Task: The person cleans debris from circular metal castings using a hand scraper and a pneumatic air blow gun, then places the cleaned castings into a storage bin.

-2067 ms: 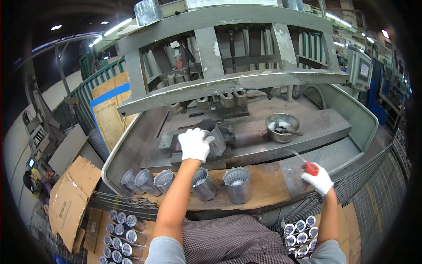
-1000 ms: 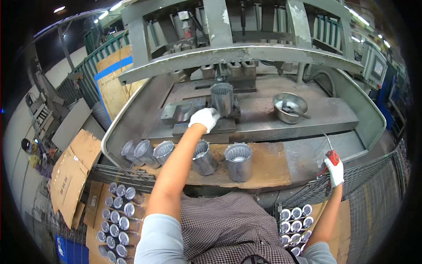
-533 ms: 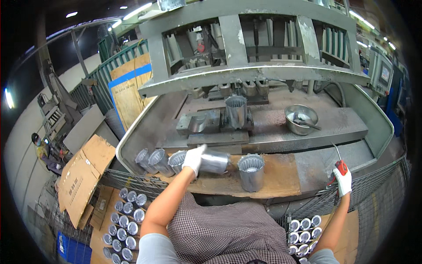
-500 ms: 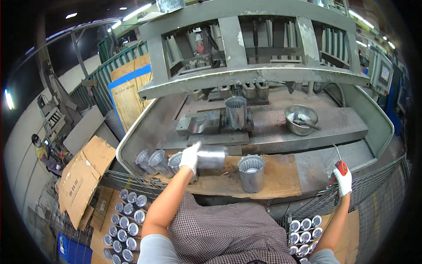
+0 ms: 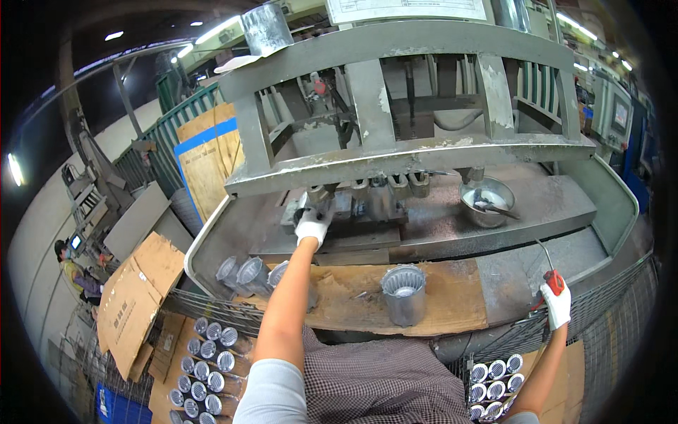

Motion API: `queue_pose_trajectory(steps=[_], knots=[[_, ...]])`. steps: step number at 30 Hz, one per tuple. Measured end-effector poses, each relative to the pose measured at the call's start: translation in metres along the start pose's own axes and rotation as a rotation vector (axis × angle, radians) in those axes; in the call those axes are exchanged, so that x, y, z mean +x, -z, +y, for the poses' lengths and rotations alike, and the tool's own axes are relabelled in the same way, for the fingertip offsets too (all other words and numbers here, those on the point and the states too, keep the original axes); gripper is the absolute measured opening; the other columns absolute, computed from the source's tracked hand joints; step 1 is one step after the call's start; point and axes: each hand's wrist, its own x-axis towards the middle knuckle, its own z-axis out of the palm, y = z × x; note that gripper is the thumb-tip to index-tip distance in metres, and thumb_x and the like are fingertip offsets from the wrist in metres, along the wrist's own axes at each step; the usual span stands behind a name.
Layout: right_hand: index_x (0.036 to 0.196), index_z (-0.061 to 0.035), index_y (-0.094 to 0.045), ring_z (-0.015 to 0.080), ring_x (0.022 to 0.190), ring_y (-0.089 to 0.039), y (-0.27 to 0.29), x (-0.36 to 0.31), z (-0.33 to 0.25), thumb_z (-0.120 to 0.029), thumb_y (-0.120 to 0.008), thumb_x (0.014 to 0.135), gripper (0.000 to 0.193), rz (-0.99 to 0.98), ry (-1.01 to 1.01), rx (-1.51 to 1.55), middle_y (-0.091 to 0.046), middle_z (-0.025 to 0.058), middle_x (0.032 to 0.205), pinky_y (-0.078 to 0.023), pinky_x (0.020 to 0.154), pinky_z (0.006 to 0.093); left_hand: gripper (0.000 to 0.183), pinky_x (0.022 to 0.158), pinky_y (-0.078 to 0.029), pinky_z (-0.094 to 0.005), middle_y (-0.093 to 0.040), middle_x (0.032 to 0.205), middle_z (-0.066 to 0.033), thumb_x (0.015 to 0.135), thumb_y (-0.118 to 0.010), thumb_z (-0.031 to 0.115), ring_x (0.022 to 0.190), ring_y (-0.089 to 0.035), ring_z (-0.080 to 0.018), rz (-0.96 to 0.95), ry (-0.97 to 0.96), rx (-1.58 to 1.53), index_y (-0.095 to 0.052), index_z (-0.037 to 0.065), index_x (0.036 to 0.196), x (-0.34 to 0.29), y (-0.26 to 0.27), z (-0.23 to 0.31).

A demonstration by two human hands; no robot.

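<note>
My left hand, in a white glove, reaches to the metal fixture under the machine's crossbeam. Its fingers are closed round a grey metal cylinder, which the glove and the beam partly hide. Off to the right, my gloved right hand grips a red-handled air blow gun with a long bent nozzle, above the metal ledge's edge. One ribbed metal housing stands upright on the wooden board between my arms. Several similar housings stand at the board's left end, one partly behind my left forearm.
Low overhead runs the grey crossbeam. A steel bowl holding a dark-handled tool sits right of the fixture. Finished-looking cylinders lie in rows at lower left, others at lower right. Cardboard leans left; a person is far behind.
My left hand has carried the shiny cylinder forward from above the board to the fixture. The right hand still holds the air gun in nearly the same place. The view has shifted slightly.
</note>
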Motion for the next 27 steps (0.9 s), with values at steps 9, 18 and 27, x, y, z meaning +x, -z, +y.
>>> queue_pose_trajectory(steps=[9,18,27], knots=[[0.119,-0.0009,-0.060,0.0097,0.080,-0.057,0.017,-0.004,-0.001,-0.009,-0.070,0.083,0.038,0.029,-0.008,-0.097,-0.062,0.0008,0.094,-0.049,0.073,0.0261,0.079,0.101,-0.043,-0.0441,-0.061,0.129,-0.0148,0.076,-0.061,0.070,0.126,-0.052,-0.0320,-0.150,0.105,0.586,-0.058,0.013,0.132,-0.040,0.044,0.096],[0.116,-0.0012,-0.060,0.0093,0.081,-0.055,0.037,0.006,-0.006,-0.018,-0.071,0.086,0.036,0.037,0.037,0.031,-0.060,-0.0012,0.092,-0.047,0.073,0.0275,0.111,0.110,-0.038,-0.0420,-0.047,0.141,-0.0241,0.066,-0.086,0.037,0.130,-0.048,-0.0313,-0.378,-0.148,-0.590,-0.024,-0.007,0.147,-0.206,-0.009,0.116],[0.116,-0.0020,-0.060,0.0127,0.089,-0.057,-0.061,-0.090,-0.121,-0.023,-0.073,0.081,0.043,-0.476,-0.127,-0.087,-0.063,0.0040,0.098,-0.048,0.083,0.0303,0.098,0.088,-0.045,-0.0474,-0.063,0.110,-0.0203,0.062,-0.079,0.041,0.102,-0.062,-0.0375,-0.514,-0.638,0.018,-0.035,0.011,0.144,-0.222,0.025,0.238]])
